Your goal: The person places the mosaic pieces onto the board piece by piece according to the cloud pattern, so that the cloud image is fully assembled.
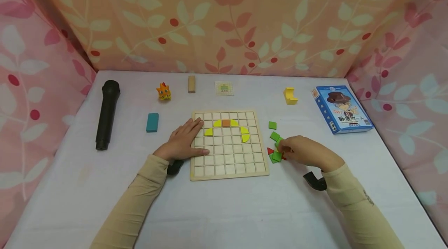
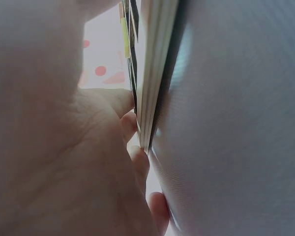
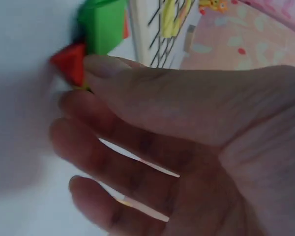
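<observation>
My left hand (image 1: 182, 141) lies with straight fingers over the left edge of a square wooden grid board (image 1: 224, 159). Its thumb rests on the grid; in the left wrist view fingers touch the board's edge (image 2: 155, 73). Yellow quarter-round tiles (image 1: 245, 138) and an orange square tile (image 1: 226, 123) sit in the board's upper cells. Right of the board, my right hand (image 1: 304, 151) reaches into a small pile of green tiles (image 1: 276, 156) and red triangle tiles (image 1: 270, 150). In the right wrist view its thumb is against a red triangle (image 3: 71, 64); whether it pinches a tile is unclear.
Along the back stand an orange toy figure (image 1: 163, 91), a wooden block (image 1: 191, 84), a pattern card (image 1: 224, 88) and a yellow piece (image 1: 290, 96). A black microphone (image 1: 107, 115) and teal block (image 1: 152, 122) lie left, a blue game box (image 1: 343, 109) right.
</observation>
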`<action>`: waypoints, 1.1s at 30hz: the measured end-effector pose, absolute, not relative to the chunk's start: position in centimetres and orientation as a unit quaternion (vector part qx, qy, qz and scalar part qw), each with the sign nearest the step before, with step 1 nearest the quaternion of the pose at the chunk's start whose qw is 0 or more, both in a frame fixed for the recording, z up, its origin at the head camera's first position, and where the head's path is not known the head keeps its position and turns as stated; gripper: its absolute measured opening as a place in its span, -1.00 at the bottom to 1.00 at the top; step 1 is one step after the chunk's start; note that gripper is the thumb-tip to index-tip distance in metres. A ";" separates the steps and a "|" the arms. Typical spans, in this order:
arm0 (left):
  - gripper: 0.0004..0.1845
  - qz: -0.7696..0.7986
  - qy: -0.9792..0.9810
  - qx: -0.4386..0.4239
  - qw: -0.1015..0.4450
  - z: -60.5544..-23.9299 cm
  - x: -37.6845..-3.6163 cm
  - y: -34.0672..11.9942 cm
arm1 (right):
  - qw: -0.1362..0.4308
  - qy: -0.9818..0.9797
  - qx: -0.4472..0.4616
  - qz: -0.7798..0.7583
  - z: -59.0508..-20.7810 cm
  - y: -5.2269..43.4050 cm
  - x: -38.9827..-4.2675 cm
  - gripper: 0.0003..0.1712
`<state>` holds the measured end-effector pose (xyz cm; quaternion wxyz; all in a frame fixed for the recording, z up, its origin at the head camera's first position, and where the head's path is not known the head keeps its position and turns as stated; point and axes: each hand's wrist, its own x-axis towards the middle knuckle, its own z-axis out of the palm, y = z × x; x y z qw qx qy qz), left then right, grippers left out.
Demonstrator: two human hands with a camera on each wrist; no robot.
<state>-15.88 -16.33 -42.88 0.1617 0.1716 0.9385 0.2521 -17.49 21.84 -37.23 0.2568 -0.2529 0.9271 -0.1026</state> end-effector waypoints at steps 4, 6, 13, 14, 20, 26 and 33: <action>0.07 0.254 0.938 0.171 0.164 -42.9 -15.9 -16.3 | 0.226 0.934 -0.253 -0.108 -38.0 22.4 -17.1 -0.71; 0.07 0.254 0.937 0.172 0.165 -42.9 -15.8 -16.3 | 0.216 0.937 -0.253 -0.106 -38.3 22.6 -17.1 -0.67; 0.06 0.254 0.938 0.173 0.160 -42.9 -15.8 -16.3 | 0.203 0.938 -0.258 -0.114 -38.8 22.6 -17.5 -0.69; 0.07 0.253 0.938 0.173 0.161 -42.9 -15.8 -16.3 | 0.203 0.937 -0.258 -0.117 -38.9 22.6 -17.5 -0.70; 0.06 0.249 0.939 0.173 0.161 -42.8 -15.8 -16.4 | 0.189 0.936 -0.263 -0.137 -39.3 22.7 -18.1 -0.77; 0.05 0.245 0.940 0.173 0.161 -42.7 -15.8 -16.4 | 0.196 0.931 -0.269 -0.152 -39.1 23.0 -18.3 -0.83; 0.06 0.254 0.937 0.176 0.163 -42.8 -15.9 -16.4 | 0.182 0.924 -0.284 -0.180 -37.7 22.6 -18.7 -0.78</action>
